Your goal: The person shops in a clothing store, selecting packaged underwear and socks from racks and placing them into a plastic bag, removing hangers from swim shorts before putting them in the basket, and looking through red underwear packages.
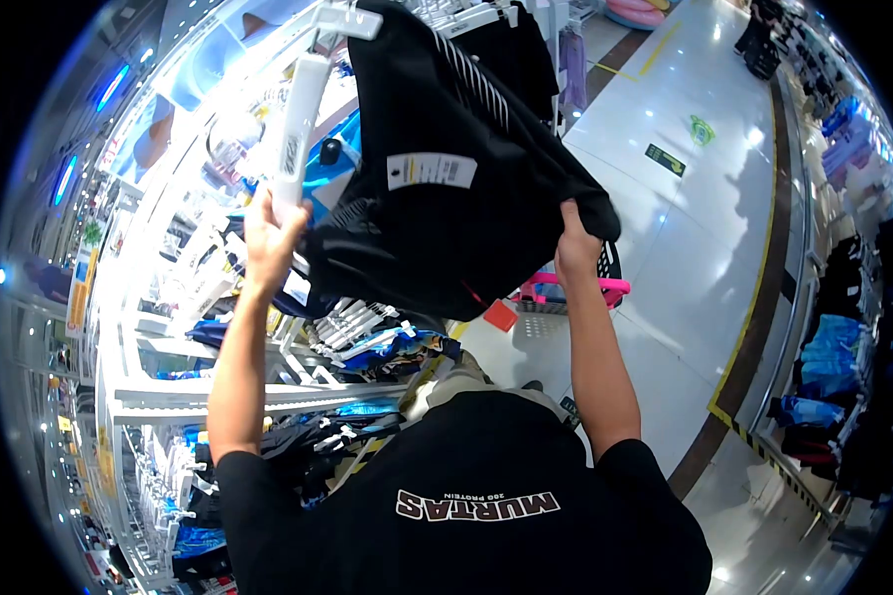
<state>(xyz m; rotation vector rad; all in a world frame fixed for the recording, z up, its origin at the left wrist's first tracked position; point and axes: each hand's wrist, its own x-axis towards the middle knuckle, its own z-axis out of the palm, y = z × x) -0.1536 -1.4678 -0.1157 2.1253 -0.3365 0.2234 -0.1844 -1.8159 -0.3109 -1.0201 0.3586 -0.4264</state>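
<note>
A black garment (427, 218) with white diagonal stripes and a white label (432, 171) is spread out in front of me. My left hand (274, 238) is closed around the lower end of a white hanger (306, 124), at the garment's left side. On the right, my right hand (576, 248) pinches the garment's edge, thumb on top. A red tag (500, 315) hangs below the dark cloth. Part of the hanger's far end is blurred.
White racks (268, 397) with hangers and clothes stand at the left. A pink-handled basket (615, 288) is below my right hand. A tiled aisle (665, 297) runs along the right, with more hanging clothes (833, 352) beyond a rail.
</note>
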